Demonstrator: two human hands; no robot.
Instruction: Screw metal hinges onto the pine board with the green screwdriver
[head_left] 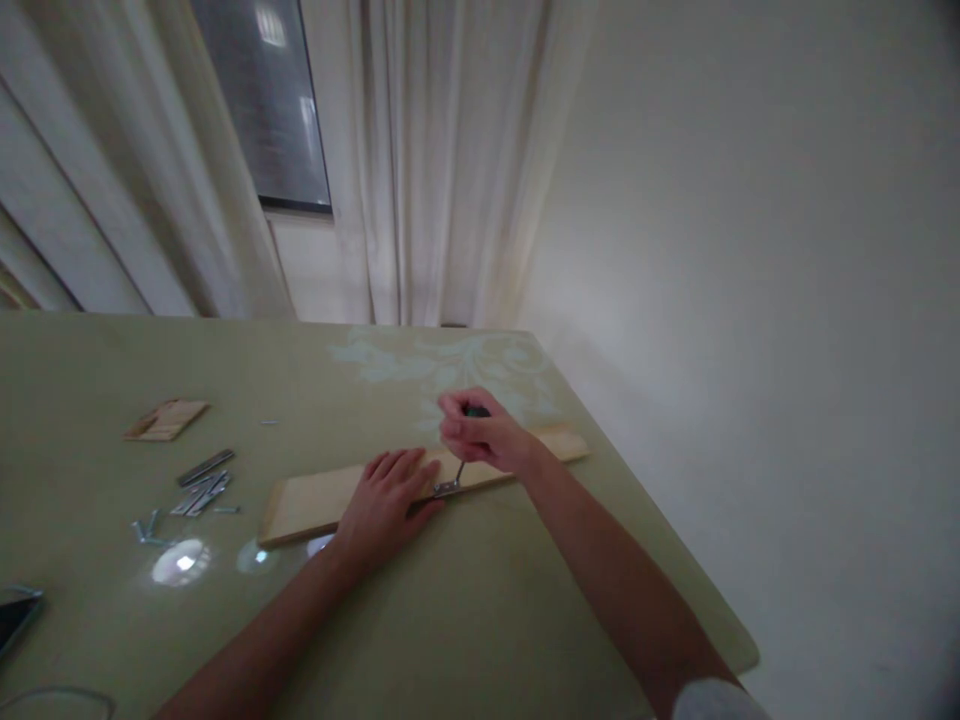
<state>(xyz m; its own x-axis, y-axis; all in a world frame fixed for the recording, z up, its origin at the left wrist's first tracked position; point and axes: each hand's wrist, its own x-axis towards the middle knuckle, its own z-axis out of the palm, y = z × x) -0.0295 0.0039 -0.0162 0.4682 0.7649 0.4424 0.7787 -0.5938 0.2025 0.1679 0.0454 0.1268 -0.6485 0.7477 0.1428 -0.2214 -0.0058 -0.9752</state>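
Observation:
A long, pale wooden board (307,500) lies slantwise on the table. My left hand (386,500) rests on it with fingers stretched out flat and the thumb apart, by the near edge. Just right of that thumb, a small metal bracket (447,487) sits at the board's near edge. My right hand (480,432) is closed around the dark handle of a screwdriver (460,472). The screwdriver's shaft points down and its tip meets the bracket. Most of the handle is hidden in my fingers.
Left of the board lie a pile of metal strips (202,492), loose screws (150,532) and small wooden pieces (166,420). A dark phone-like object (16,618) is at the left edge. The glossy green table (465,610) ends beside a white wall (750,300); curtains (420,160) hang behind.

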